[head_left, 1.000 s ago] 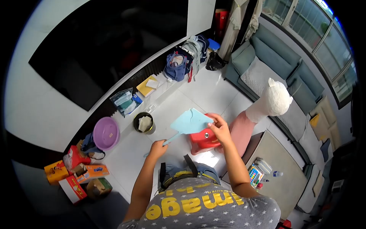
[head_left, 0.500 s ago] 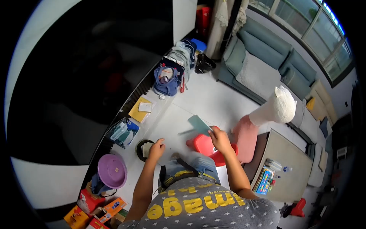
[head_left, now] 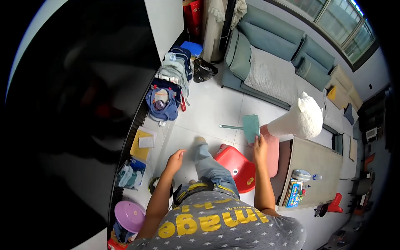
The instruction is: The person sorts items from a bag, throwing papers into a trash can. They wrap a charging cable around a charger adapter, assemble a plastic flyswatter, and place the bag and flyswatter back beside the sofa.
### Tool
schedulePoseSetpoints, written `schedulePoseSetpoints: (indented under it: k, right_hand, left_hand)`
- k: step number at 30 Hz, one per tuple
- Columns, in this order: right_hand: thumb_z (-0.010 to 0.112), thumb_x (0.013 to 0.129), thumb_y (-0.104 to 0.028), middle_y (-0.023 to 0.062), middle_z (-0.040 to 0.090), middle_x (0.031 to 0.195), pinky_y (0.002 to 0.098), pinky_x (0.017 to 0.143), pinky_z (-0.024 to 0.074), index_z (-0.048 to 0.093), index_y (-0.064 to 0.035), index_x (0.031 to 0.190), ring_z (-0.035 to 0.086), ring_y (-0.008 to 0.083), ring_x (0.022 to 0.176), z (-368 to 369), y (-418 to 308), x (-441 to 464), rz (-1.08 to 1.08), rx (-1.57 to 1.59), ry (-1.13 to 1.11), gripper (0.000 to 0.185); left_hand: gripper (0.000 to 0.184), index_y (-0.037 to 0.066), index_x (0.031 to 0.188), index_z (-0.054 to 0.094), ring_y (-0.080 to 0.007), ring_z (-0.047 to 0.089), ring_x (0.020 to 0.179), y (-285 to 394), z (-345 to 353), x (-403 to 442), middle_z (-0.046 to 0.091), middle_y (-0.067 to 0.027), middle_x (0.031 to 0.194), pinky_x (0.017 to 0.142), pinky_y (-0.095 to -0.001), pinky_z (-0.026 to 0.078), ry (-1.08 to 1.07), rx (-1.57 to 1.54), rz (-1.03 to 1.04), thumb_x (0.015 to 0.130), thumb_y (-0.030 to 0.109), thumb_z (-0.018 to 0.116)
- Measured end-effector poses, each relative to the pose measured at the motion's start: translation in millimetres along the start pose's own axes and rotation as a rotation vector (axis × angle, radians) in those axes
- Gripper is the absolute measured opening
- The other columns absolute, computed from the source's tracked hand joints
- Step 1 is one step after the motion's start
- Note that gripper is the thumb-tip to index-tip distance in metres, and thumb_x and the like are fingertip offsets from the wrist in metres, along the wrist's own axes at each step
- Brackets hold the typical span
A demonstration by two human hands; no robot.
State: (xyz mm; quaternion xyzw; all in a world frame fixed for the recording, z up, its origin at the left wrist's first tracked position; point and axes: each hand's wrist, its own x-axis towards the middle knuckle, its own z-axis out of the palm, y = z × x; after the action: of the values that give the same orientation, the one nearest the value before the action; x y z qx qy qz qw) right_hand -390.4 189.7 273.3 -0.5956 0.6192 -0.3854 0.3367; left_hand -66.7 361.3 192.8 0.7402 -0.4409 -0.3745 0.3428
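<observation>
My right hand (head_left: 260,151) grips the edge of a pale green flat paddle (head_left: 251,128), whose thin handle sticks out to the left over the floor. I cannot tell exactly what kind of tool it is. A red plastic child's chair (head_left: 237,164) stands below and to the left of that hand. Away to the left, my left hand (head_left: 176,160) hangs in the air with its fingers loosely bent and apart, holding nothing visible. Partly behind my left forearm is a dark round bin (head_left: 155,185).
A pink and white alpaca figure (head_left: 273,154) stands right of the chair, beside a coffee table (head_left: 318,166). Bags (head_left: 163,104) lie along the left cabinet, with a purple basin (head_left: 130,216) nearer me. A grey-green sofa (head_left: 271,31) lies ahead.
The view has shifted as I step forward, one leg now stretched ahead. My right hand has moved the paddle right and turned it, so its handle shows fully.
</observation>
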Motion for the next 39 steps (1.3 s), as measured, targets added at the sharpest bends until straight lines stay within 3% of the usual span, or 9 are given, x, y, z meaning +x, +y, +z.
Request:
schedulePoseSetpoints:
  k: [5, 8, 11, 15, 16, 18, 35, 37, 39]
  right_hand:
    - [0.048, 0.089, -0.016, 0.0244, 0.058, 0.081, 0.0427, 0.063, 0.0435, 0.055, 0.0014, 0.099, 0.055, 0.0406, 0.071, 39.5, -4.3, 108.0, -0.035, -0.199, 0.032, 0.021]
    - [0.049, 0.088, -0.015, 0.0242, 0.057, 0.081, 0.0431, 0.063, 0.0433, 0.055, 0.0007, 0.098, 0.055, 0.0407, 0.073, 61.5, -44.6, 171.1, -0.046, -0.195, -0.038, 0.02]
    - [0.049, 0.087, -0.013, 0.0239, 0.058, 0.083, 0.0416, 0.066, 0.0447, 0.056, -0.0003, 0.102, 0.056, 0.0396, 0.075, 87.5, -72.4, 228.5, -0.183, -0.216, -0.063, 0.02]
    - [0.049, 0.087, -0.012, 0.0236, 0.059, 0.085, 0.0414, 0.066, 0.0449, 0.056, 0.0, 0.104, 0.057, 0.0387, 0.075, 130.4, -63.0, 305.7, -0.206, -0.113, -0.051, 0.021]
    - [0.048, 0.09, -0.014, 0.0198, 0.06, 0.085, 0.0354, 0.064, 0.0473, 0.054, 0.0016, 0.107, 0.058, 0.0286, 0.073, 144.0, -52.6, 328.1, -0.218, -0.108, -0.025, 0.024]
    - [0.045, 0.093, -0.017, 0.0149, 0.061, 0.09, 0.0289, 0.065, 0.0526, 0.052, 0.0037, 0.113, 0.061, 0.0175, 0.075, 161.7, -42.6, 367.6, -0.135, -0.048, -0.057, 0.03]
    - [0.044, 0.092, -0.016, 0.018, 0.062, 0.093, 0.0308, 0.073, 0.0447, 0.049, 0.003, 0.116, 0.059, 0.0226, 0.081, 382.8, 75.3, 714.9, 0.174, -0.017, -0.158, 0.031]
    - [0.045, 0.092, -0.018, 0.0044, 0.051, 0.07, 0.0249, 0.054, 0.0398, 0.048, 0.0033, 0.117, 0.046, 0.0105, 0.059, 406.2, 93.8, 740.4, 0.249, 0.086, -0.155, 0.032]
    - [0.045, 0.092, -0.018, 0.0047, 0.052, 0.07, 0.0261, 0.054, 0.0401, 0.048, 0.0023, 0.117, 0.046, 0.0109, 0.06, 435.6, 116.8, 762.0, 0.211, 0.024, -0.157, 0.032]
  left_hand:
    - [0.025, 0.008, 0.111, 0.053, -0.0319, 0.058, 0.091, 56.3, -18.4, 132.8, 0.06, -0.0167, 0.096, 0.075, -0.0375, 0.045, 0.004, 0.108, -0.001, 0.089, 0.009, 0.043]
    - [0.047, 0.008, 0.115, 0.049, -0.0305, 0.05, 0.101, 98.9, -17.1, 213.1, 0.048, -0.0144, 0.109, 0.081, -0.0342, 0.042, 0.158, 0.051, 0.255, 0.072, -0.011, 0.051]
    - [0.046, 0.006, 0.114, 0.049, -0.0294, 0.051, 0.1, 161.3, -14.1, 272.7, 0.048, -0.0155, 0.111, 0.082, -0.0316, 0.042, 0.239, 0.107, 0.55, 0.071, -0.009, 0.054]
    - [0.023, 0.004, 0.102, 0.057, -0.0234, 0.059, 0.082, 160.5, 7.8, 343.2, 0.058, -0.0132, 0.088, 0.071, -0.0303, 0.047, 0.125, -0.078, 0.367, 0.079, 0.004, 0.058]
    - [0.016, 0.003, 0.098, 0.058, -0.0189, 0.06, 0.065, 164.1, 10.0, 354.9, 0.059, -0.0095, 0.069, 0.061, -0.0307, 0.048, 0.088, -0.18, 0.255, 0.085, 0.012, 0.055]
    - [0.017, 0.003, 0.1, 0.057, -0.0156, 0.058, 0.062, 167.1, 9.4, 385.3, 0.058, -0.008, 0.067, 0.059, -0.0281, 0.046, 0.015, -0.198, 0.116, 0.086, 0.012, 0.054]
    - [0.02, 0.004, 0.098, 0.059, -0.0146, 0.058, 0.063, 156.2, 6.0, 720.7, 0.058, -0.0065, 0.065, 0.061, -0.0271, 0.044, 0.124, -0.248, -0.157, 0.091, 0.018, 0.046]
    - [0.02, 0.005, 0.1, 0.059, -0.0143, 0.058, 0.066, 167.0, 11.2, 730.5, 0.059, -0.0066, 0.067, 0.062, -0.0266, 0.044, 0.11, -0.23, -0.177, 0.091, 0.017, 0.046]
    - [0.02, 0.005, 0.1, 0.059, -0.014, 0.057, 0.066, 161.3, 30.7, 733.2, 0.059, -0.0063, 0.068, 0.063, -0.0261, 0.044, 0.111, -0.314, -0.286, 0.091, 0.017, 0.045]
